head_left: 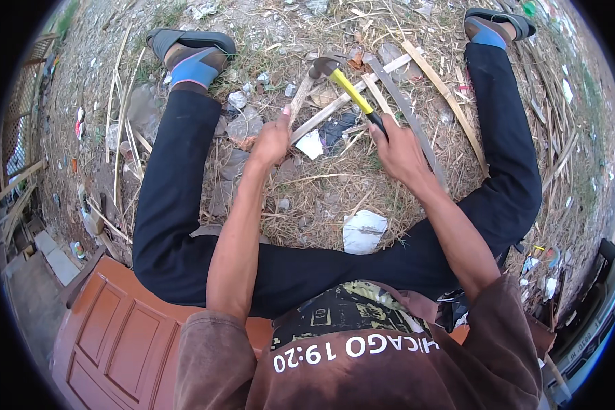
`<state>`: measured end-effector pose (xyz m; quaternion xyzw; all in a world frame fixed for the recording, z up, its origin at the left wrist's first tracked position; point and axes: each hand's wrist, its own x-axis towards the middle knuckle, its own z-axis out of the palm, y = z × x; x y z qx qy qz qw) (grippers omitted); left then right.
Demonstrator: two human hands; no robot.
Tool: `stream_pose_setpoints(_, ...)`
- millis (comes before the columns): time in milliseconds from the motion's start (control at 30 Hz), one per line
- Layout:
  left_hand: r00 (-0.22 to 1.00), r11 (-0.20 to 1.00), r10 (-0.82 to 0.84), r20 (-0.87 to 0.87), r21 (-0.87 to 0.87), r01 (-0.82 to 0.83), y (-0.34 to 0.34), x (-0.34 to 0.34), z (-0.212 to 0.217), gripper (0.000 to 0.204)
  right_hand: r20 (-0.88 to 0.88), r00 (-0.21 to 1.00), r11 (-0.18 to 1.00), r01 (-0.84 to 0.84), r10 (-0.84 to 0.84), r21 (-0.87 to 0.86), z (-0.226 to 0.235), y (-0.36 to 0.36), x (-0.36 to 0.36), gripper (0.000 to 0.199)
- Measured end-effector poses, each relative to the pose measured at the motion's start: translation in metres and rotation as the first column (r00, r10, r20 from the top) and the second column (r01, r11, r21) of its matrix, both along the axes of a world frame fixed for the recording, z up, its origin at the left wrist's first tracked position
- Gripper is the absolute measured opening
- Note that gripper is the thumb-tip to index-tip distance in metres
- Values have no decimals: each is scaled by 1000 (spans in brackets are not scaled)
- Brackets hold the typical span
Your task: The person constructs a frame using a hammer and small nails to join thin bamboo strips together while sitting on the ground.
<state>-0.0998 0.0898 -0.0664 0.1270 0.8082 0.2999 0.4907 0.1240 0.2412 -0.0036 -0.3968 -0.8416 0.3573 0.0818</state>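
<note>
My right hand (400,152) is wrapped round the black grip of a claw hammer (350,89) with a yellow shaft. The hammer's dark head points up and left, at the upper end of a short wooden stick (302,100); whether they touch I cannot tell. That stick is held in my closed left hand (272,142), its lower end hidden by the fingers. Between my hands a pale wooden slat (335,104) lies slanted on the ground. Just beyond my right hand lies a long grey flat strip (406,109), partly behind my forearm.
More slats lie about, including a long one (444,96) at the right. A white broken slab (364,231) and a pale shard (310,145) lie between my legs. Under me is a brown panelled door (133,335). A vehicle (591,342) stands at the lower right.
</note>
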Motion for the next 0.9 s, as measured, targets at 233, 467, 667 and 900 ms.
stream_pose_setpoints(233, 893, 992, -55, -446, 80, 101, 0, 11, 51, 68, -161, 977, 987, 123, -139, -102, 30, 17, -7, 35)
stream_pose_setpoints(467, 754, 991, -100, -649, 4, 135, -7, 29, 102, 50, -265, 891, 866, 226, -368, -446, 22, 17, 14, 41)
stream_pose_setpoints(667, 533, 954, -83, -842, 87, 287, -16, 34, 97, 42, -248, 922, 888, 170, -296, -427, 38, 31, 27, 41)
stream_pose_setpoints(900, 504, 953, -265, -822, -144, 266, -12, 42, 94, 35, -106, 992, 995, 65, -73, -73, 51, 21, 38, 29)
